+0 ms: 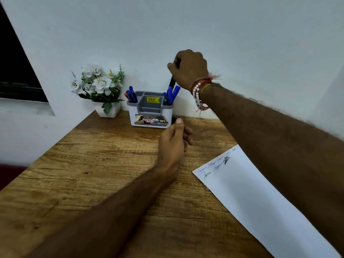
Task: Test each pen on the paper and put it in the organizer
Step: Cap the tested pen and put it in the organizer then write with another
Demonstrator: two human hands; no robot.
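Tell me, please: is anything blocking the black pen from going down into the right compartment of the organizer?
Nothing blocks it outright. The right hand holds the black pen over the organizer, whose right compartment already holds blue pens and a green one, so it must slide between them.
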